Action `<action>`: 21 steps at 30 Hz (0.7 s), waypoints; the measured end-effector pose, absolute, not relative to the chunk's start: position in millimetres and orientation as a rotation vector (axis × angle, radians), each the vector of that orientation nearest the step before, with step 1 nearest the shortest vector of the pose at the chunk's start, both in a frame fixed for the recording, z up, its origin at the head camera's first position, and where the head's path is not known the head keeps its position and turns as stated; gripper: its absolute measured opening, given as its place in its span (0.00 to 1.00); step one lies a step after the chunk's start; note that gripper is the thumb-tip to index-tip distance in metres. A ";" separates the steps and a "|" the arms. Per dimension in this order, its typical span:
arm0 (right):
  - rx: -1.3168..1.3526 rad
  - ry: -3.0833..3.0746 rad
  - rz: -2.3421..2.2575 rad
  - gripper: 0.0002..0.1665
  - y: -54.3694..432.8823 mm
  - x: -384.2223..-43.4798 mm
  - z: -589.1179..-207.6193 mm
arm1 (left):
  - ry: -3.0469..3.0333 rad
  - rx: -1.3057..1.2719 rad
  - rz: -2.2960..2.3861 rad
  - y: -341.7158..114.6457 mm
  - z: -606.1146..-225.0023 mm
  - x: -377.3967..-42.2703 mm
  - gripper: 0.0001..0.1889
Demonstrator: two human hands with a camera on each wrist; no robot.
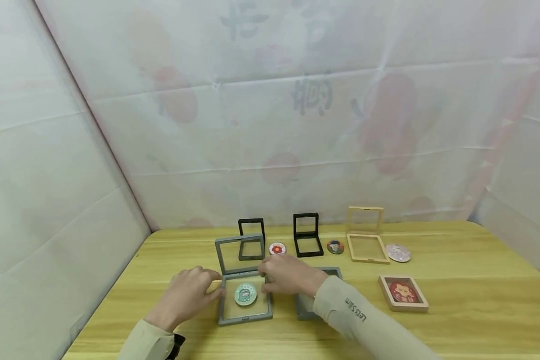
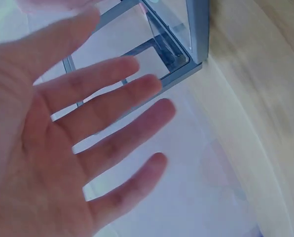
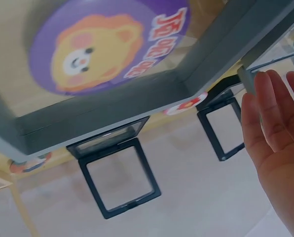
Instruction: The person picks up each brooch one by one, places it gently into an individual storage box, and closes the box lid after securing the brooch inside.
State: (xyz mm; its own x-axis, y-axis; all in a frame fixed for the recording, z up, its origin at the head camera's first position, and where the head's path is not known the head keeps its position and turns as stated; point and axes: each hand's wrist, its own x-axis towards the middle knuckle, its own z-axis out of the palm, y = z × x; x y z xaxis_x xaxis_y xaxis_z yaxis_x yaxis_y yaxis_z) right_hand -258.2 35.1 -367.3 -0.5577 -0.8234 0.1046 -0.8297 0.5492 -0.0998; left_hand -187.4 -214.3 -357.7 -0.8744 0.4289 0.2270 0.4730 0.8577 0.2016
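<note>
An open grey display frame (image 1: 245,318) lies on the table with its clear lid tilted up at the back. On its lower window sits a round teal badge (image 1: 245,295) with a cartoon figure. My left hand (image 1: 186,295) is at the frame's left side, its fingers spread and fairly straight in the left wrist view. At the right side, near the hinge, is my right hand (image 1: 290,274), fingers extended. Under the right forearm stands a second grey frame (image 1: 305,309), partly hidden; the right wrist view shows a purple lion badge (image 3: 95,47) inside it.
Two open black frames (image 1: 310,247) and an open yellow frame (image 1: 369,261) stand along the back. Beside them lie a red-flower badge (image 1: 277,248), a dark picture badge (image 1: 335,247) and a pale purple badge (image 1: 398,253). A shut beige frame (image 1: 404,294) with a red badge sits at right.
</note>
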 end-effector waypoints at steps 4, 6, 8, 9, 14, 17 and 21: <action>1.418 -2.773 0.285 0.14 40.5 -261.9 -366.0 | -2.840 -0.568 -0.389 -213.2 -359.1 -189.5 0.10; 1.419 -2.779 0.305 0.14 42.8 -263.6 -365.1 | -2.850 -0.515 -0.404 -213.7 -359.5 -190.2 0.10; 1.418 -2.779 0.304 0.14 44.8 -265.0 -364.5 | -2.853 -0.483 -0.414 -214.7 -359.5 -190.2 0.10; 1.420 -2.775 0.303 0.14 45.7 -265.7 -364.4 | -2.856 -0.470 -0.424 -215.1 -359.5 -190.3 0.11; 1.427 -2.750 0.306 0.14 48.0 -268.4 -363.9 | -2.865 -0.419 -0.489 -216.9 -359.8 -191.3 0.12; 1.417 -2.759 0.325 0.15 47.8 -269.7 -363.6 | -2.851 -0.379 -0.523 -217.9 -360.5 -192.8 0.12; 1.352 -2.816 0.377 0.15 48.0 -270.3 -362.8 | -2.807 -0.321 -0.512 -219.7 -361.0 -195.1 0.12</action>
State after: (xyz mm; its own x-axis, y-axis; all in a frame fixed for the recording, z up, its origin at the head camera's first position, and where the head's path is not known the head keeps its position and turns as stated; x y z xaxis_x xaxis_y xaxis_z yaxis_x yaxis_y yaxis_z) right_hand -270.3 48.0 -362.8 -0.6309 -0.7695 0.0992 -0.7685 0.6021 -0.2167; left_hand -195.1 -219.7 -361.0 -0.9392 0.1671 0.2999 0.2621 0.9131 0.3122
